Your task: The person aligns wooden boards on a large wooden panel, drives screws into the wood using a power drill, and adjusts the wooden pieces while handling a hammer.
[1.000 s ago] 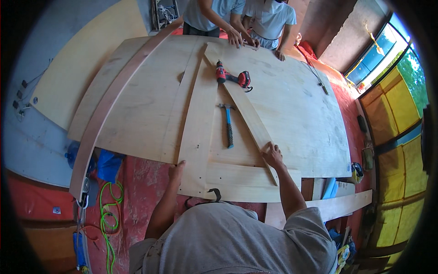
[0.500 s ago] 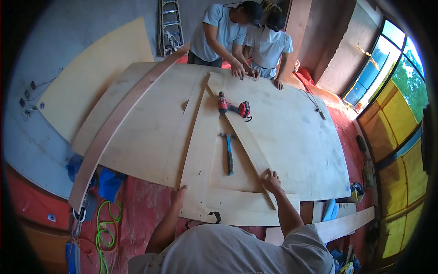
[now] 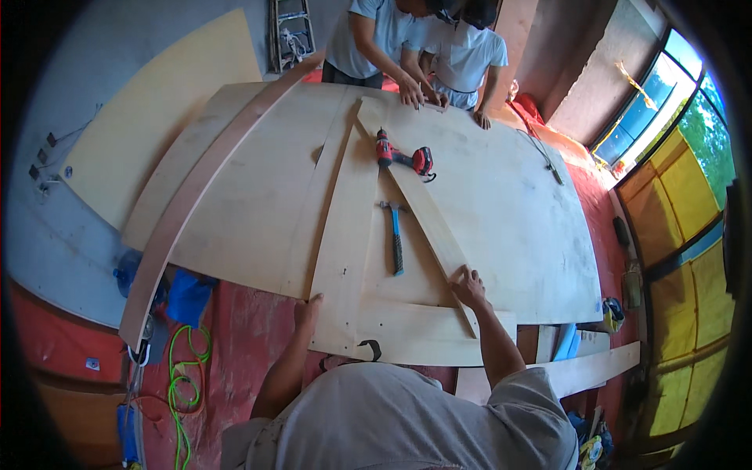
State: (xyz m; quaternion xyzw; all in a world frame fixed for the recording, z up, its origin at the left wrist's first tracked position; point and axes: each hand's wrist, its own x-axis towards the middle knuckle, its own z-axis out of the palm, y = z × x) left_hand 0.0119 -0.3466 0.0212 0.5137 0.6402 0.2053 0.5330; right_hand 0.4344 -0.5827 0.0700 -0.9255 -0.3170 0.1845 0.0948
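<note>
Three pale wooden boards form a triangular frame on a large plywood sheet (image 3: 517, 219). My left hand (image 3: 307, 312) is closed on the outer edge of the long left board (image 3: 333, 251), near its lower end; the fingertips are hidden beneath. Across the slanted board (image 3: 427, 215), close to its lower end, my right hand (image 3: 468, 288) is closed with its fingers curled over. That end overlaps the bottom board (image 3: 415, 329). Inside the frame lies a hammer (image 3: 396, 243) with a blue and black handle. A red and black cordless drill (image 3: 403, 159) rests across the slanted board's upper part.
Two people (image 3: 376, 47) stand at the sheet's far side, their hands at its edge. A long curved-looking plank (image 3: 200, 188) lies along the left. Another board (image 3: 595, 370) juts out at lower right. A green cord (image 3: 184, 392) hangs or lies at lower left.
The whole scene sits slightly higher in the picture, as the view has tilted down. My hands keep the same places on the boards.
</note>
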